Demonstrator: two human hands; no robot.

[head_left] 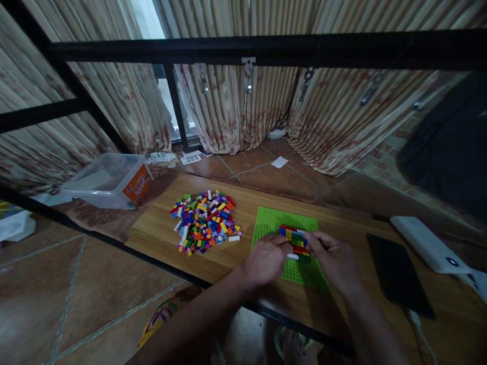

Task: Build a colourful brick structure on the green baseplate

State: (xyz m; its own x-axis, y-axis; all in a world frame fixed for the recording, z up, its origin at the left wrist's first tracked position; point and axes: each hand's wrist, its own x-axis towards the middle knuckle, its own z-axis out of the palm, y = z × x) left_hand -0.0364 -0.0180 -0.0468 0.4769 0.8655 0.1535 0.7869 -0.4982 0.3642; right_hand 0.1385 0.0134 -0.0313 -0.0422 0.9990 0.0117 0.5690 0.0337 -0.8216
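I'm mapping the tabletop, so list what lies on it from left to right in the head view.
Pile of loose bricks → green baseplate with the left hand and right hand on a brick build → black pad → white device.

Wooden tabletop (pixel 160 230) carries a loose brick pile (pixel 205 221) left and a green baseplate (pixel 271 223) centre. Right: black pad (pixel 397 274), white device (pixel 428 243).

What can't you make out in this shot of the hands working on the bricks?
Head view only:
- The white brick: mostly hidden under the left hand.
- The stacked bricks on the green plate: right edge covered by the right hand.
- The box label: too blurred to read.
- The dark object, far right: blurred, cut off.
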